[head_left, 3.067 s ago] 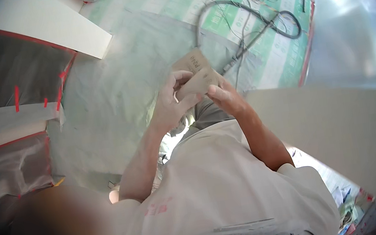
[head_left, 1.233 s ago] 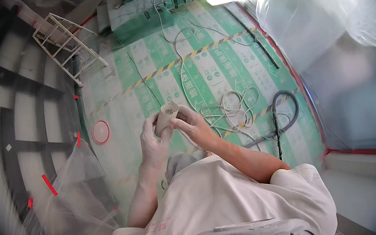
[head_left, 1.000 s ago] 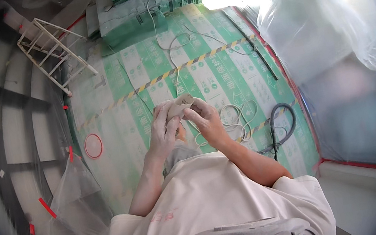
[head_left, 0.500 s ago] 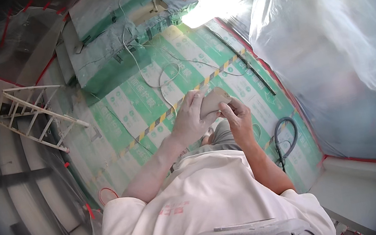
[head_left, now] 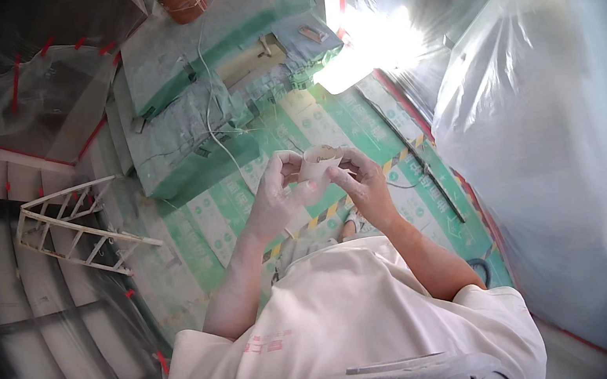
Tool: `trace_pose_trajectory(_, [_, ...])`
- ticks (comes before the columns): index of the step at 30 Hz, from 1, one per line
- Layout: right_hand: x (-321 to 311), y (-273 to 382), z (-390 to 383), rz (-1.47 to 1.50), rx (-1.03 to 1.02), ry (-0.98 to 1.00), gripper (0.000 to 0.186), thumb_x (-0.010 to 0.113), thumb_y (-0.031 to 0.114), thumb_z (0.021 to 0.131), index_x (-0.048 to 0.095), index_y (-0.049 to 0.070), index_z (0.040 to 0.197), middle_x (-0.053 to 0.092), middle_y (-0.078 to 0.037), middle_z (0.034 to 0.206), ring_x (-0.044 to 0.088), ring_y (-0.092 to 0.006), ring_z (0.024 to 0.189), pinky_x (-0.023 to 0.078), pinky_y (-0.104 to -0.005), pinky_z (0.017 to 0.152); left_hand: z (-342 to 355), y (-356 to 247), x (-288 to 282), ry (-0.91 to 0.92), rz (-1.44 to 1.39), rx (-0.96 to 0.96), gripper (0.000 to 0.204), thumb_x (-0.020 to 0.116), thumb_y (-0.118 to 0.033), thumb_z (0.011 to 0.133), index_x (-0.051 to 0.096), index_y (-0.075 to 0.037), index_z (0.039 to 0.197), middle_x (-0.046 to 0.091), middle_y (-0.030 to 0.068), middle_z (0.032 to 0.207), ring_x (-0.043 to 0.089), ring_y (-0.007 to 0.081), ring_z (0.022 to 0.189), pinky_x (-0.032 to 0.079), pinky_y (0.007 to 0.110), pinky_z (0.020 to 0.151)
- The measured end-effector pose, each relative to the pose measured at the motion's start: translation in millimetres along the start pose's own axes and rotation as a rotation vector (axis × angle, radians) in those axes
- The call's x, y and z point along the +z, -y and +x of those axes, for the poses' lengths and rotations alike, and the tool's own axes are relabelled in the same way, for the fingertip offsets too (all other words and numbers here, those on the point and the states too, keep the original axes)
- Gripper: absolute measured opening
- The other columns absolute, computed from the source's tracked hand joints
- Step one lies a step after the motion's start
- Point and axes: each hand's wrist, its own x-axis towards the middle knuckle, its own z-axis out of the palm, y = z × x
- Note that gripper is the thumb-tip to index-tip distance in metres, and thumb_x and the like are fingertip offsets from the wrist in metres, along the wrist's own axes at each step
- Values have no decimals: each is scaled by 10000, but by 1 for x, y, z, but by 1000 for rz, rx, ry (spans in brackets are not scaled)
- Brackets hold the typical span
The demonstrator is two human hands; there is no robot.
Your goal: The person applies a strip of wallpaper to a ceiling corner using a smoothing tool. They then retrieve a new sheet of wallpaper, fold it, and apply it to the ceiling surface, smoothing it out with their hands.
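Note:
A small piece of pale, curled sandpaper (head_left: 321,159) is held up in front of my chest, with faint markings on its inner face. My left hand (head_left: 274,204) pinches its left edge between thumb and bent fingers. On the other edge, my right hand (head_left: 363,182) grips it with the thumb in front and the fingers curled behind. Whitish dust coats my left hand and forearm. Part of the sheet is hidden by my fingers.
Ahead stands a bulky piece of furniture (head_left: 194,147) under green-grey covering, with an orange-red bucket (head_left: 183,4) on top. A white ladder (head_left: 84,232) is at the left. A long dark rod (head_left: 417,155) and a dark hose (head_left: 480,269) lie right, beside hanging plastic sheeting (head_left: 551,150).
My view has tilted forward, bringing the whole bucket into sight. My left hand has moved left and the sandpaper has turned, its marked face now showing between my hands.

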Motion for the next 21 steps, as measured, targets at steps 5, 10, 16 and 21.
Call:
trace_pose_trajectory(5, [-53,25,105,-16,20,80,474,751,224,1005,602,-67,1349,698,-153,1248,677,-217,1177,562,-365,990,113,-12,11,-35,-239,77,682,836,-209,854,499,-19,1415,612,112,1338,598,195,1235,475,371,1075])
trace_pose_trajectory(10, [-86,11,203,119,39,-35,528,690,138,1034,496,-90,1469,651,-189,1331,650,-236,1233,535,-374,1037,230,-9,1,-14,-246,63,664,836,-174,842,471,-20,1374,578,109,1308,597,192,1206,525,358,1004])
trace_pose_trajectory(16, [-118,-1,345,126,-31,-189,457,650,128,1044,495,-58,1432,632,-158,1338,597,-233,1294,467,-387,1112,394,-15,-10,-21,-42,76,748,889,-147,822,426,-30,1398,542,117,1327,577,217,1216,515,386,1026])
trace_pose_trajectory(21, [-132,-5,448,-176,-86,-273,690,681,200,1023,360,-42,1584,426,-179,1552,476,-270,1429,466,-449,1151,523,-21,-18,-74,469,489,680,851,-30,797,462,-34,1354,534,179,1270,556,367,1209,496,468,1025])
